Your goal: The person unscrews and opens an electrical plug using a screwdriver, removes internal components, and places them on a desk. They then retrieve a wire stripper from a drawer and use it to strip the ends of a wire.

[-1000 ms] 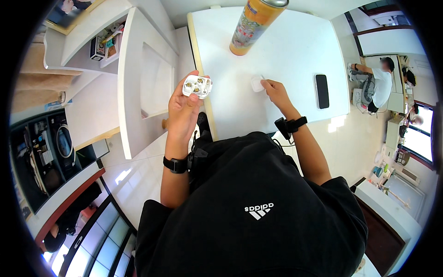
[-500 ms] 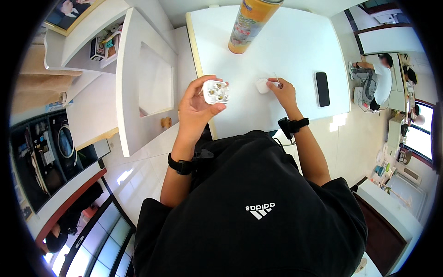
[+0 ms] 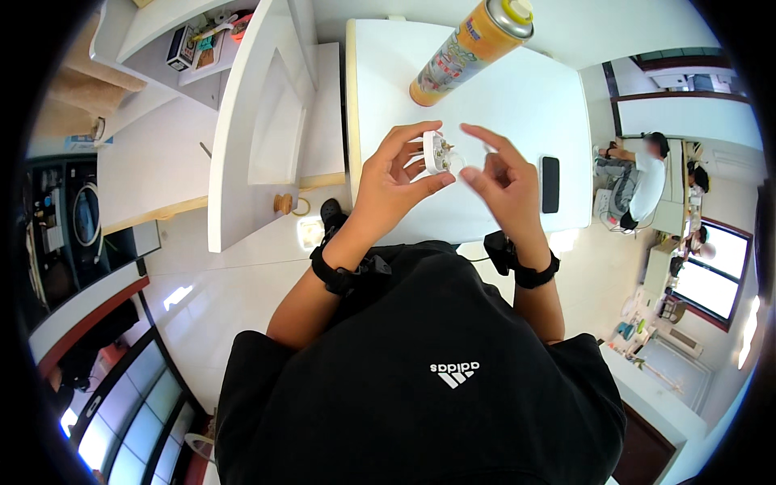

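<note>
My left hand (image 3: 392,174) grips a white plug body (image 3: 437,153) by its edges between thumb and fingers. Its inner side, with brass-coloured metal parts, faces right, and metal pins stick out on its left. Close by on the right is my right hand (image 3: 508,179), thumb and forefinger spread apart with nothing visible between them. Its other fingers are curled and slightly blurred. A small white piece (image 3: 457,162), pale against the table, shows between the plug body and my right thumb.
On the white table (image 3: 388,73) stand a tall yellow-orange spray can (image 3: 461,61) at the back and a black phone (image 3: 550,184) at the right. An open white cabinet door (image 3: 250,137) is at the left. Another person (image 3: 649,170) sits farther off to the right.
My left hand has brought the plug body right and turned it edge-on. My right hand has let go of the small white piece and opened its thumb and forefinger beside the plug.
</note>
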The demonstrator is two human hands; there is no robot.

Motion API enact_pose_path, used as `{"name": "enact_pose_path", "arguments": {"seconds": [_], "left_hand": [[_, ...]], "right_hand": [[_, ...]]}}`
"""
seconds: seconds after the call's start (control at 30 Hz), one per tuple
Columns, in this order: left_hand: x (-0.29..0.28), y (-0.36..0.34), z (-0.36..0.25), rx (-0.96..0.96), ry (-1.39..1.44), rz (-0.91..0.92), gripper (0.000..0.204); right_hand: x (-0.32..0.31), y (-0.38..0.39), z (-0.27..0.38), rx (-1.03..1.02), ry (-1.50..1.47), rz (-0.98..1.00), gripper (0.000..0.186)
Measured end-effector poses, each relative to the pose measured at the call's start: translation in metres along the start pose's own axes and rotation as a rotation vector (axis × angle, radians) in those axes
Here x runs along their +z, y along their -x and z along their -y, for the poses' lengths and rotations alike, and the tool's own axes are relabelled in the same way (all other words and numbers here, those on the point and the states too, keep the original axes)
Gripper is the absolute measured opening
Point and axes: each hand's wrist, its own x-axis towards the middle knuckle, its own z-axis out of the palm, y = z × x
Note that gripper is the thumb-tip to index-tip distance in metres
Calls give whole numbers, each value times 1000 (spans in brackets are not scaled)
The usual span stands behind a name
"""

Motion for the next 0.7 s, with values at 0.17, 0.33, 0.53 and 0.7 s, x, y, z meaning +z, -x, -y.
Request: {"name": "enact_pose_path", "arguments": {"seconds": [0.17,0.33,0.53,0.7], "left_hand": [[-12,0,-1,-119,128,-88,58],[-22,2,2,-163,189,-81,58],[-22,7,4,-165,181,-60,56],[-27,10,2,-168,179,2,57]], "right_hand": [[-17,-15,-61,265,337,-173,22],[3,1,-144,314,650,-92,47],[33,1,-162,245,785,-98,55],[34,-1,-168,207,783,-86,52]]}}
